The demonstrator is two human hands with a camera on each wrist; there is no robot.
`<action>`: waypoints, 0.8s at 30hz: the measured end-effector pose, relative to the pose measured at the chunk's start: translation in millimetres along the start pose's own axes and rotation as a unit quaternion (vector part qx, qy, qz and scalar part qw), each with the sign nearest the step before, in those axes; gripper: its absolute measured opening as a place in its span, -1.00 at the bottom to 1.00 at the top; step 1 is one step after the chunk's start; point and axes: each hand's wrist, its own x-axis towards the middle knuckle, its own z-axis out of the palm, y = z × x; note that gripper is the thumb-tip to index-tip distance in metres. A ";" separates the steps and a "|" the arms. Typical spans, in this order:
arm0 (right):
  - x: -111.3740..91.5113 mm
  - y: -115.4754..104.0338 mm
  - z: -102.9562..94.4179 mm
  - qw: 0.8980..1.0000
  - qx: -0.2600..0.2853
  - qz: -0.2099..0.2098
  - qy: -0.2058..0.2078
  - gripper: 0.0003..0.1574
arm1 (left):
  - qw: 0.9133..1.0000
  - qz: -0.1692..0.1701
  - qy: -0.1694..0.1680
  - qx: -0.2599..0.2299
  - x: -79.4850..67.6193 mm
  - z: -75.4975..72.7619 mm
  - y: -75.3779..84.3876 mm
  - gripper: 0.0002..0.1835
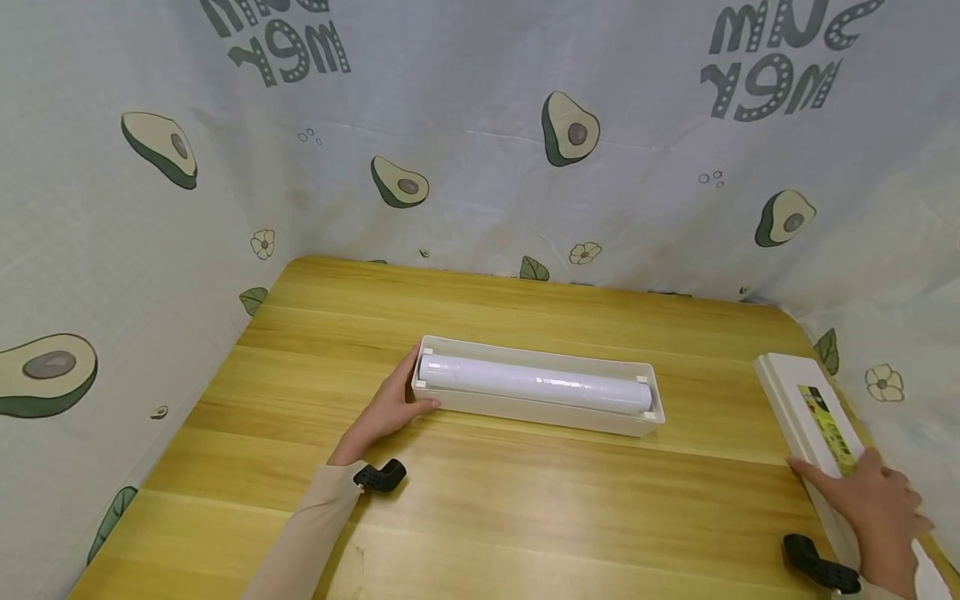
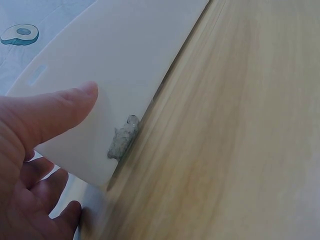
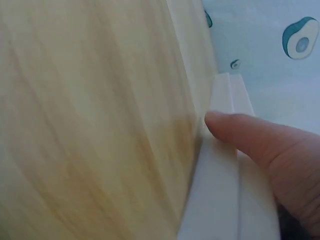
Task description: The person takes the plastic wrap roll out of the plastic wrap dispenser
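A long white open-topped box point(image 1: 525, 410) lies across the middle of the wooden table, with a shiny white roll of film point(image 1: 532, 382) inside it. My left hand point(image 1: 392, 406) grips the box's left end, the thumb along its front wall. In the left wrist view that thumb point(image 2: 60, 110) presses the white wall, near a greyish patch point(image 2: 123, 138) at its lower edge. At the table's right side my right hand point(image 1: 870, 500) holds a long white lid point(image 1: 776, 387) with a green-yellow label. Its thumb point(image 3: 235, 130) lies over the lid's near edge; the other fingers are partly hidden.
The wooden table point(image 1: 480, 500) runs back to a hanging white cloth point(image 1: 480, 100) printed with avocados, which also closes off both sides. The lid lies along the table's right edge, beside the cloth.
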 end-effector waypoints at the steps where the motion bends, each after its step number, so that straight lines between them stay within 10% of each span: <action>1: 0.1 0.2 -0.9 1.000 0.002 -0.007 0.000 0.52 | 1.000 0.001 0.000 0.004 0.2 0.1 -0.2 0.05; 17: -14.8 -6.5 -11.1 0.991 0.011 -0.113 0.064 0.21 | 1.000 -0.003 0.007 0.012 0.2 0.9 4.1 0.04; 24: -17.0 -12.3 -14.2 0.986 0.001 -0.150 0.074 0.16 | 1.000 -0.012 0.001 0.019 -6.1 -2.3 32.0 -0.01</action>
